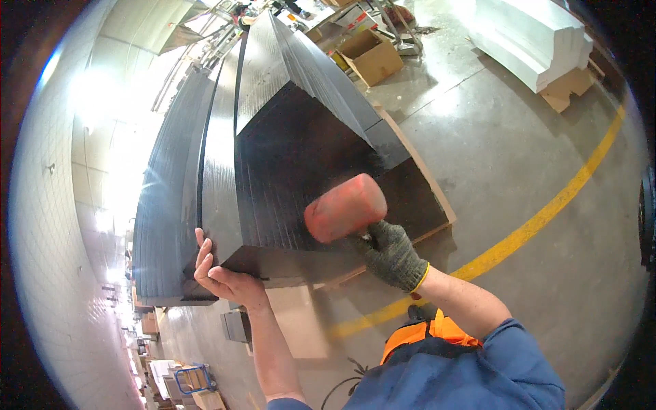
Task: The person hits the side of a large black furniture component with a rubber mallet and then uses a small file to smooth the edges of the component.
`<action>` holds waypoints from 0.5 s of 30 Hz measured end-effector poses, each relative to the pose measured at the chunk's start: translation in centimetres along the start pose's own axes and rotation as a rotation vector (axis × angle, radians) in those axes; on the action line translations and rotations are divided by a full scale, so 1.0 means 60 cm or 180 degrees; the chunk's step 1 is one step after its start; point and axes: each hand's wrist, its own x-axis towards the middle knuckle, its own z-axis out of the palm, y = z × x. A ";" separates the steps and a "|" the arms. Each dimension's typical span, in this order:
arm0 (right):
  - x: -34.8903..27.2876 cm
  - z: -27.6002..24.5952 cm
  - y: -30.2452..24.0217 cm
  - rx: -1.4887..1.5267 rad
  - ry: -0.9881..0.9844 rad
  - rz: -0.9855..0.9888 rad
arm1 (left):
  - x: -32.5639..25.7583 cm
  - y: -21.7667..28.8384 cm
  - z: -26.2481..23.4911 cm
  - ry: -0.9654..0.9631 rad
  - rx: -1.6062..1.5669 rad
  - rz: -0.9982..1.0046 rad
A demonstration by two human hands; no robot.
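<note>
Fingers (pixel 202 254) of the bare left hand (pixel 225 280) press flat against the dark wood-grain panel (pixel 287 164); the gloved right hand (pixel 393 254) grips a red rubber mallet (pixel 345 207)

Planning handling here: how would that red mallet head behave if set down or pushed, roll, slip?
The red mallet looks like a barrel-shaped head, so laid on its side it would probably roll. Its matte surface suggests rubber, likely grippy rather than slippery. The gloved right hand holds it one-handed while the left hand braces the dark panel, so probably moderate weight.
</note>
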 end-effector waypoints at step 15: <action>-0.016 -0.025 0.067 0.0195 -0.0002 0.0864 | -0.146 -0.005 -0.021 0.0140 -0.0164 -0.0775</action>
